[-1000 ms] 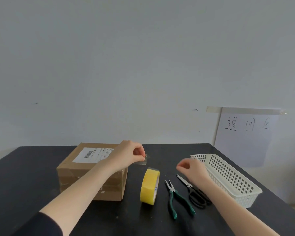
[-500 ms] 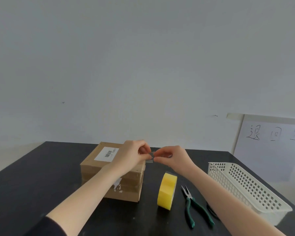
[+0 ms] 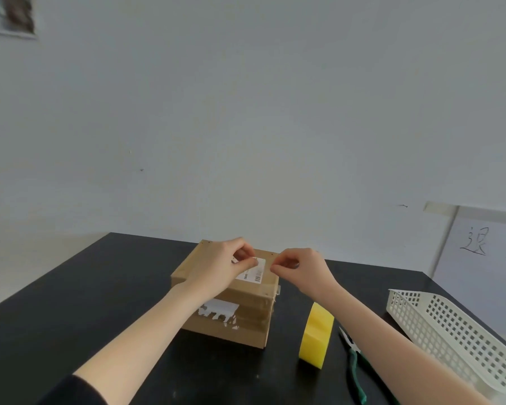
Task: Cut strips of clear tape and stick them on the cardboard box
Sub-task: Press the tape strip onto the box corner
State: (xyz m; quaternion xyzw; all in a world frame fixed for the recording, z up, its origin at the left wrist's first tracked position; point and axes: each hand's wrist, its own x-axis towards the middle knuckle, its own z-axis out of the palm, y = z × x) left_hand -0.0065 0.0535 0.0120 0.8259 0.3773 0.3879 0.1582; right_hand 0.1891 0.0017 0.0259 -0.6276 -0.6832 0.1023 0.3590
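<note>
Both hands [image 3: 216,267] [image 3: 301,268] now over cardboard box [image 3: 234,314], pinching tape strip; black table [image 3: 70,302], grey wall [image 3: 246,112].

You see a brown box [image 3: 231,311] with a white barcoded label [image 3: 254,274] on top and torn white scraps on its front. The counter [image 3: 70,302] is black, the tape roll [image 3: 316,336] yellow, the pliers [image 3: 355,372] green-handled, the basket [image 3: 456,340] white with a square-hole grid.
</note>
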